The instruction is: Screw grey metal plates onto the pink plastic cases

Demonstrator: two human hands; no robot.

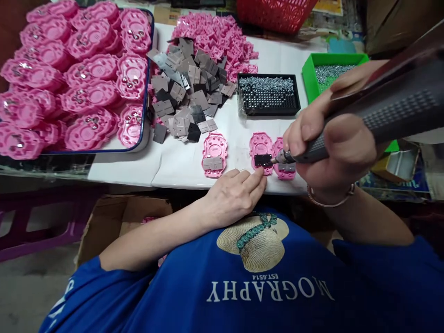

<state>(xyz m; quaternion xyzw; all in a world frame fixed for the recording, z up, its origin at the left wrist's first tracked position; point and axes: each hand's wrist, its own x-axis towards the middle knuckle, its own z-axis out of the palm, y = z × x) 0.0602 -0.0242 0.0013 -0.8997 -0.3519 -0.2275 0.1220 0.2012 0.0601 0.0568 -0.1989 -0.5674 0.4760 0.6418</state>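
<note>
Driver tip down on the black plate, fingertips at the shell's edge

From my remote seat, I see the right hand [347,148] closed around the thick grey body of a power driver [388,111], slanting it so its bit meets the black plate [262,157] in the middle pink shell [260,141]. The left hand [231,196] grips nothing: it lies low, fingers together, fingertips at that shell's near edge, which I judge would check any sliding. A second shell [215,143] with a grey plate sits apart to the left; a third [286,175] is just beside the middle one, partly behind the driver.

Screws fill a black tray [297,106] and a green box [310,76], both within easy reach of the right hand, I judge. The surface [180,169] is white and creased, bearing loose grey plates [194,99], small pink parts [222,37] and a rimmed tray [150,69] of stacked shells. Beyond is a red basket [274,14]; lower left, a purple stool [52,240].
</note>
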